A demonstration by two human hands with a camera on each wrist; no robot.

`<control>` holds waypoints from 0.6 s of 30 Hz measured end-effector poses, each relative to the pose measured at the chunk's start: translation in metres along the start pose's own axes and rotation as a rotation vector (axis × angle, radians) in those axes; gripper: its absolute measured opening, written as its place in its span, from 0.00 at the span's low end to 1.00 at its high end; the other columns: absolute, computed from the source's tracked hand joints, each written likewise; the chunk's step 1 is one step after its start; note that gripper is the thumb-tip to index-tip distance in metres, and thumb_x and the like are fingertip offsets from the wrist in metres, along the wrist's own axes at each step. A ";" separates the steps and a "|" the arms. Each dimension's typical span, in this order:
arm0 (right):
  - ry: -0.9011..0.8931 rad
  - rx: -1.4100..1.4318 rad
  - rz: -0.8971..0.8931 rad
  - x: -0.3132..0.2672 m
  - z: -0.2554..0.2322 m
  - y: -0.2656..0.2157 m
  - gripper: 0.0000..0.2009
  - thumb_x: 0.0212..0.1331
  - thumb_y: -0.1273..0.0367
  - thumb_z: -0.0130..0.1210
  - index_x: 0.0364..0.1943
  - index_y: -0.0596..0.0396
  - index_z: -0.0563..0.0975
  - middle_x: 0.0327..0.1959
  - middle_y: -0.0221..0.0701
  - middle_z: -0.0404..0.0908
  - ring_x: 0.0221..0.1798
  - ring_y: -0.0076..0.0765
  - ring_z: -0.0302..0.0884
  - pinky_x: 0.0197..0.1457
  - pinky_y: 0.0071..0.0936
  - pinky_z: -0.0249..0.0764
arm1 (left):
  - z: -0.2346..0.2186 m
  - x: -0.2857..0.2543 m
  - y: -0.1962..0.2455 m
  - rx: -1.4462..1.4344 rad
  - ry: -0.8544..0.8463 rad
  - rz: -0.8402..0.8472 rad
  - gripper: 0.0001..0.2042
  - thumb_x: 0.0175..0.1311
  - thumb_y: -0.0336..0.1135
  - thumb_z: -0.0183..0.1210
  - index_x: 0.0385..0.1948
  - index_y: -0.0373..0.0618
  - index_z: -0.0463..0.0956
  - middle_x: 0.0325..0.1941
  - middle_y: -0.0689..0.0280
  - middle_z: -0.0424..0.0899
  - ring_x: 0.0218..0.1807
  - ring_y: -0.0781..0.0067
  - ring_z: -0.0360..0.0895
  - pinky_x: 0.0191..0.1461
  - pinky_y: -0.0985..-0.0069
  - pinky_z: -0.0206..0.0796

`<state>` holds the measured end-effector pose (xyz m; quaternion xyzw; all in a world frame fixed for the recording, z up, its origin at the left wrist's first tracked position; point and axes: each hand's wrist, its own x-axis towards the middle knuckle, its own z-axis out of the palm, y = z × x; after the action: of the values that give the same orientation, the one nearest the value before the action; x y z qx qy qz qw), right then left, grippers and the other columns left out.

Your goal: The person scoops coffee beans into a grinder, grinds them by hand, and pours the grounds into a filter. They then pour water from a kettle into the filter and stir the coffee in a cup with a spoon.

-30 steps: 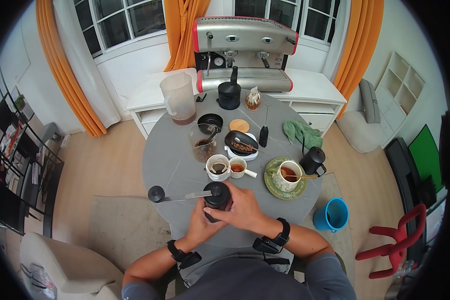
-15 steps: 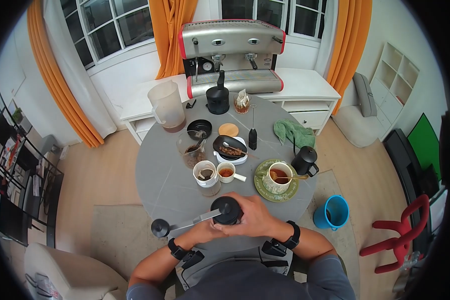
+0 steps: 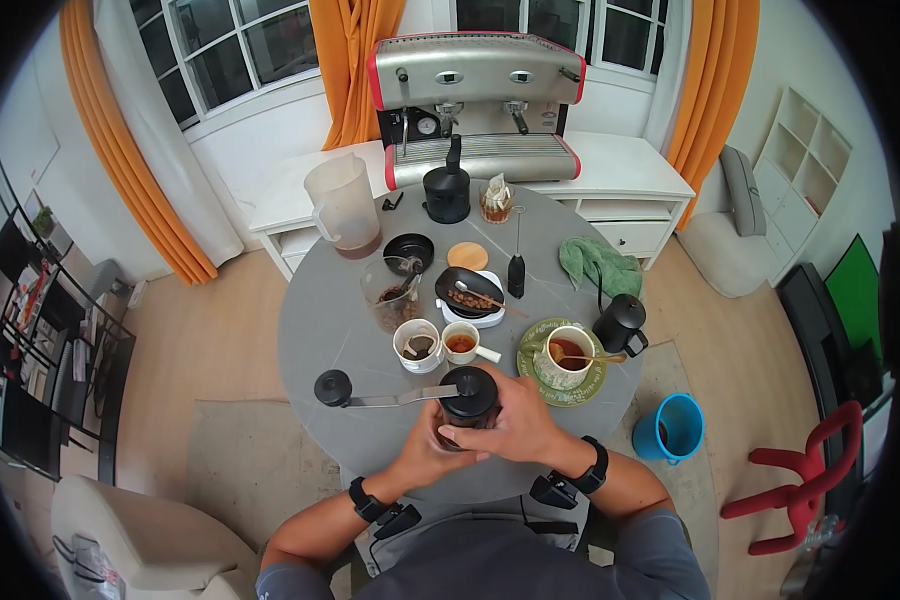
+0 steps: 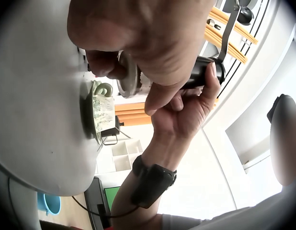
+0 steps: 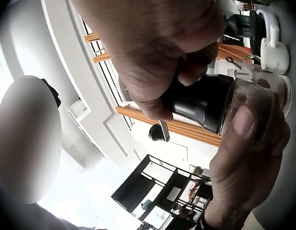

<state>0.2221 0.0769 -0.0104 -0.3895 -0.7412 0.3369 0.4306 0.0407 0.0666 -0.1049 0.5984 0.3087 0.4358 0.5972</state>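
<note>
Both my hands hold a manual coffee grinder [image 3: 470,397] over the near part of the table. My right hand [image 3: 525,422] grips its black upper body [image 5: 205,103]. Lower down, my left hand [image 3: 432,450] wraps the clear glass jar [image 5: 251,103], with the left thumb along the glass. The metal crank [image 3: 400,398] extends left from the lid and ends in a black knob [image 3: 333,388]. Just beyond the grinder stand a white-rimmed clear container [image 3: 417,345] with dark contents and a white handled cup [image 3: 461,343] of reddish-brown liquid.
Behind are a jar of beans [image 3: 392,300], a black dish of beans [image 3: 470,295] on a white scale [image 3: 482,318], and a frother [image 3: 516,275]. A cup [image 3: 567,372] on a green saucer [image 3: 582,394] and a black kettle [image 3: 622,325] are at right. A plastic pitcher [image 3: 342,200] stands far left.
The grinder came toward my body, then went back out beside the white cup. Its crank swung from pointing left and toward me to nearly straight left. Both hands kept their hold.
</note>
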 end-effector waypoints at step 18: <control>-0.051 -0.001 0.059 0.003 0.000 0.004 0.28 0.46 0.58 0.76 0.50 0.55 0.79 0.33 0.29 0.86 0.28 0.24 0.83 0.33 0.23 0.76 | -0.001 0.004 -0.014 -0.058 -0.121 -0.029 0.38 0.56 0.22 0.72 0.67 0.42 0.59 0.63 0.63 0.72 0.66 0.73 0.71 0.66 0.69 0.72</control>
<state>0.2222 0.0810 -0.0125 -0.4027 -0.7404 0.3587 0.4013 0.0433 0.0719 -0.1180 0.6018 0.2679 0.3987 0.6380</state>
